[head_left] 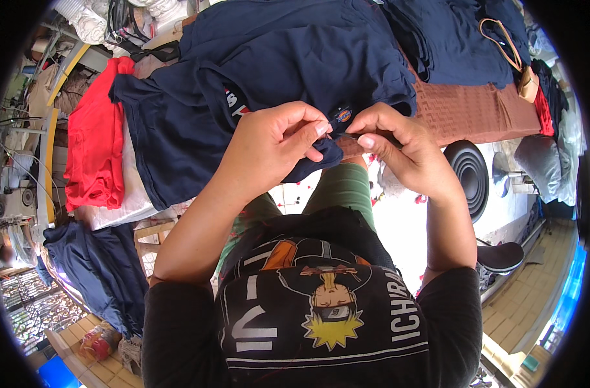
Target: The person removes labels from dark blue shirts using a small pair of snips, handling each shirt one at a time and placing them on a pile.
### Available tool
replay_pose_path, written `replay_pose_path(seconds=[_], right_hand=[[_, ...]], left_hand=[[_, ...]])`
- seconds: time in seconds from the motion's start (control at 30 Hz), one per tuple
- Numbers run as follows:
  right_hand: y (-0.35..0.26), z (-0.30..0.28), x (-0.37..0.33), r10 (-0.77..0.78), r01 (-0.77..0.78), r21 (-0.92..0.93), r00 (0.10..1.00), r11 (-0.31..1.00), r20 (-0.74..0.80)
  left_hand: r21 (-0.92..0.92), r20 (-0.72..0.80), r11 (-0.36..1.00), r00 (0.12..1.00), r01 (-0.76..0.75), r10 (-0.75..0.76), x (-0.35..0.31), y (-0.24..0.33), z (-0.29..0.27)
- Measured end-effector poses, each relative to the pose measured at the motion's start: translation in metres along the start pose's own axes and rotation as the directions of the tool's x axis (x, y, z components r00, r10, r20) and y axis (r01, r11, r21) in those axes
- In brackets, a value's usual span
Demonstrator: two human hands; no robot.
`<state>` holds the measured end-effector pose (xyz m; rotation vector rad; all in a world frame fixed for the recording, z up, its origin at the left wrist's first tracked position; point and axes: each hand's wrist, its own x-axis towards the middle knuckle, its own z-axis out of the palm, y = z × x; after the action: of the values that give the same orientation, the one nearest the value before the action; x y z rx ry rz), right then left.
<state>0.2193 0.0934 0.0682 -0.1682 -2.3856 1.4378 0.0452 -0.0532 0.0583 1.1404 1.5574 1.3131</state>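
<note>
A dark navy garment point(198, 116) lies spread in front of me, with white and red lettering and a small round label near its close edge. Over that edge, my left hand point(269, 142) pinches thumb and index finger together. My right hand point(405, 149) is also pinched, a short way to the right and beside the label. Something thin, like a thread or needle, shows between the two sets of fingertips, too fine to name. A dark corner of the garment hangs just below them, above my knee.
Folded navy clothes point(450, 39) lie at the far right on a brown cloth point(469, 113). A tan strap point(502, 42) rests on them. Red fabric point(98, 142) is at the left, with more navy cloth point(104, 271) lower down. A black round ribbed object point(468, 181) stands right.
</note>
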Motion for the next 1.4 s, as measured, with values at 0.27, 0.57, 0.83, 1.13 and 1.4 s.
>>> replay_pose_path(seconds=[0.27, 0.57, 0.83, 1.13, 1.4], right_hand=[[0.008, 0.009, 0.003, -0.001, 0.001, -0.025, 1.000, 1.000, -0.020], [0.008, 0.013, 0.005, -0.003, 0.002, -0.027, 1.000, 1.000, -0.024], [0.001, 0.009, 0.005, 0.096, -0.087, 0.114, 0.993, 0.990, -0.072], [-0.035, -0.017, -0.004, -0.534, -0.013, 0.630, 0.518, 0.777, 0.669], [-0.073, -0.034, -0.025, -0.733, 0.168, 0.718, 0.047, 0.676, 0.679]], left_hand=[[0.018, -0.022, 1.000, 1.000, -0.010, 0.011, -0.003, 0.006, 0.002], [0.010, -0.031, 1.000, 0.999, -0.027, 0.028, -0.002, 0.003, 0.005], [0.397, 0.154, 0.792, 0.884, -0.465, 0.442, -0.011, 0.033, -0.022], [0.511, 0.082, 0.720, 0.861, -0.469, 0.503, -0.063, 0.060, -0.084], [0.648, 0.071, 0.712, 0.953, -0.269, 0.295, -0.066, 0.018, -0.066]])
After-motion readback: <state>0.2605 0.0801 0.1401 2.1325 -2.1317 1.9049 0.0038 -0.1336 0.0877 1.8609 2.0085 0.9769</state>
